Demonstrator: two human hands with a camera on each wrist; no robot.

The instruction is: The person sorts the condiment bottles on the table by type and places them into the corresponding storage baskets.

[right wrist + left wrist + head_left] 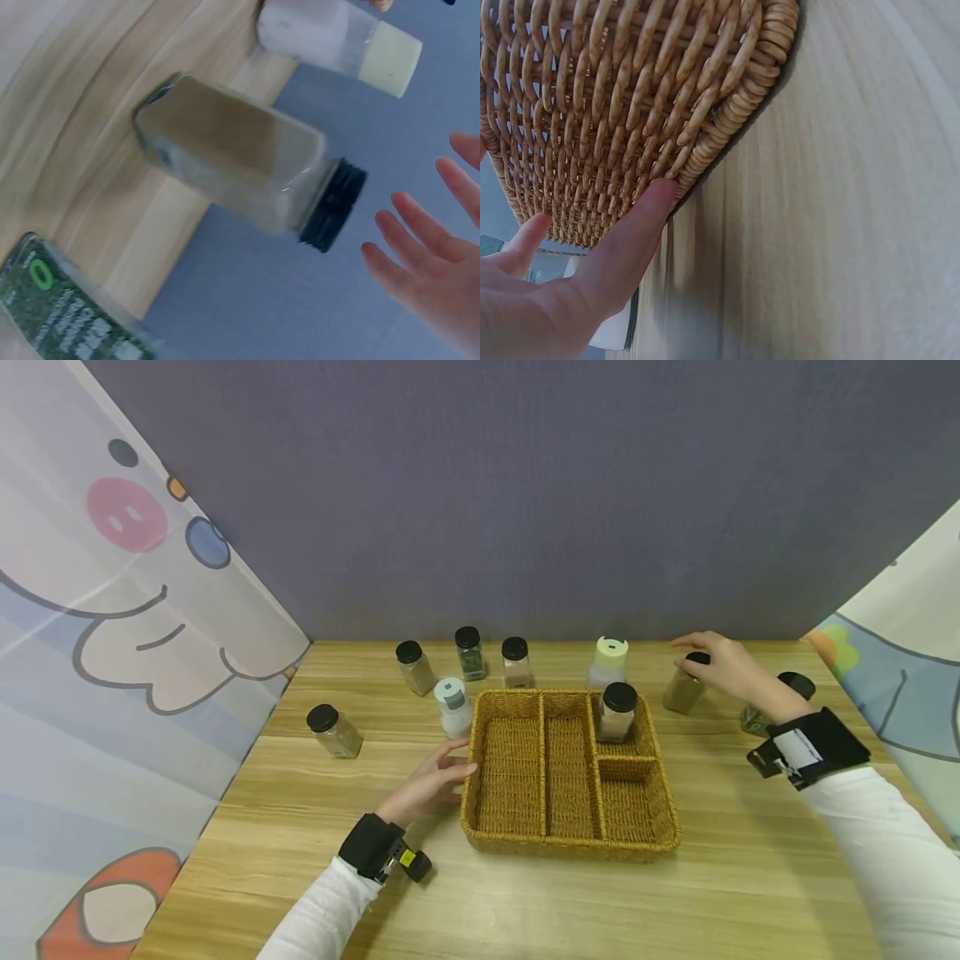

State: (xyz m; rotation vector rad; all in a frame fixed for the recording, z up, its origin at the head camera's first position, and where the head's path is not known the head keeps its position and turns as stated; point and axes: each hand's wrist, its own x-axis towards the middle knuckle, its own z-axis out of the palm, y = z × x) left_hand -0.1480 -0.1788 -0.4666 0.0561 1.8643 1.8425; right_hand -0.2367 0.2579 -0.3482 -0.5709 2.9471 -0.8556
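Note:
My left hand (431,783) rests at the left side of a woven basket (504,842). In the left wrist view, extended fingers (634,236) touch the basket's wicker wall (592,142). The hand holds nothing. My right hand (726,667) is raised by a clear jar of brown powder (682,693) with a black lid, right of the basket. In the right wrist view this jar (225,150) stands upright on the table, and the right hand (439,262) is apart from its lid, fingers spread. A black-lidded jar (617,717) stands in the basket's back right compartment.
Behind the basket stand a yellow-capped bottle (606,667) and black-lidded jars (517,668). A white-capped bottle (454,714) is near its back left corner. Another jar (341,737) stands farther left. A green-labelled jar (753,720) is partly hidden by the right wrist. A grey panel (525,510) closes the back.

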